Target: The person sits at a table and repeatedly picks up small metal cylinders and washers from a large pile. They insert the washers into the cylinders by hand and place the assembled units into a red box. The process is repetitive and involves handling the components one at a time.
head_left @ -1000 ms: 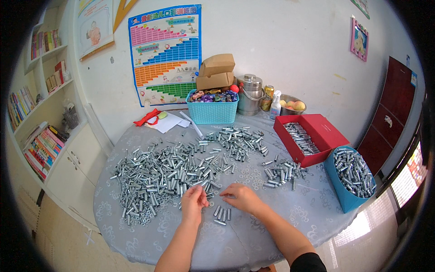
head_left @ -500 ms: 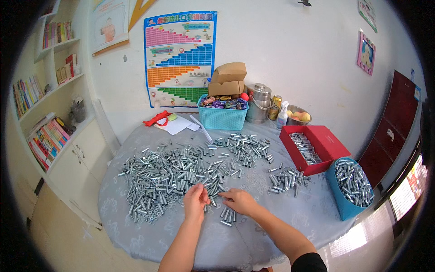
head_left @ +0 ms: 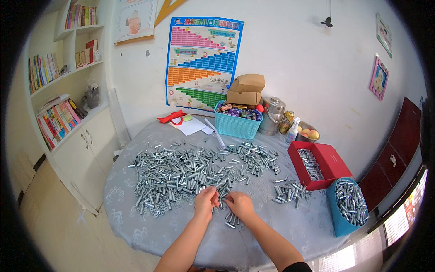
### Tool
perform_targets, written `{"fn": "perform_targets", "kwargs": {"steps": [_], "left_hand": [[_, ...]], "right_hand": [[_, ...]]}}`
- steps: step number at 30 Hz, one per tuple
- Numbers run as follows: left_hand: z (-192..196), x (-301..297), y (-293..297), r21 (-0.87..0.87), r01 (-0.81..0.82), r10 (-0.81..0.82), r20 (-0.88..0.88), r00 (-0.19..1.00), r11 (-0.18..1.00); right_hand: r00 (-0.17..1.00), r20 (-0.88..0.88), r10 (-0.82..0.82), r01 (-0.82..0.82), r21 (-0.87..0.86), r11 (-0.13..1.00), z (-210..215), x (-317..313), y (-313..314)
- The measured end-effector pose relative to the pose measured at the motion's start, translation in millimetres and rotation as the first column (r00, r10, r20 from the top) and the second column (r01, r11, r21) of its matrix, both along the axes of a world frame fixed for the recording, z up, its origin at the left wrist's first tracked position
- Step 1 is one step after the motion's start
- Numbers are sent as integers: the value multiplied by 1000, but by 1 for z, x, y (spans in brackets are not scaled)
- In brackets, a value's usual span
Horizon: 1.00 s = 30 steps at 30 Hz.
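Observation:
My left hand is closed at the near edge of a wide heap of silvery metal bolts and sleeves. Its fingertips are pinched together, and whatever they hold is too small to make out. Close beside it, my right hand has its fingers curled toward the left fingertips; its grip is hidden. Below the hands lies a small group of metal sleeves, partly behind my right hand. Small nuts or washers lie at the heap's near left edge.
On the right are a loose pile of assembled-looking metal pieces, a red box and a blue bin filled with such pieces. Behind stand a turquoise basket, a steel pot, a spray bottle and a fruit bowl.
My right hand's fingers, stretched toward the heap before, are now curled in near my left fingertips. The hands are closer together. The whole view has shifted and tilted.

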State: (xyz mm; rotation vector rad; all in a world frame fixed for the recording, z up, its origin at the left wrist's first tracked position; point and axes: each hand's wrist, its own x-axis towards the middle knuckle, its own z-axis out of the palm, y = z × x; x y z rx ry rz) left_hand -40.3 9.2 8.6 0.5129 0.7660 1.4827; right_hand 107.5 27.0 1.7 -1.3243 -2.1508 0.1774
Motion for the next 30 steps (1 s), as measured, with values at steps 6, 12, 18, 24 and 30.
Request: {"fn": "perform_targets", "kwargs": {"steps": [6, 12, 18, 24, 30], "left_hand": [[0, 4, -3, -15, 63, -63, -11, 998, 998], [-2, 3, -2, -25, 84, -84, -2, 996, 996], [-2, 0, 0, -33, 80, -80, 8, 997, 996], [-7, 5, 1, -70, 119, -120, -9, 993, 990], [2, 15, -6, -76, 194, -200, -74, 977, 978]], "right_hand": [[998, -58, 25, -23, 44, 999, 0, 19, -2], [990, 96, 105, -102, -34, 994, 12, 33, -9], [999, 14, 46, -44, -120, 992, 23, 20, 0], [998, 54, 29, -26, -51, 998, 6, 22, 10], [739, -611, -283, -22, -441, 897, 8, 41, -10]]}}
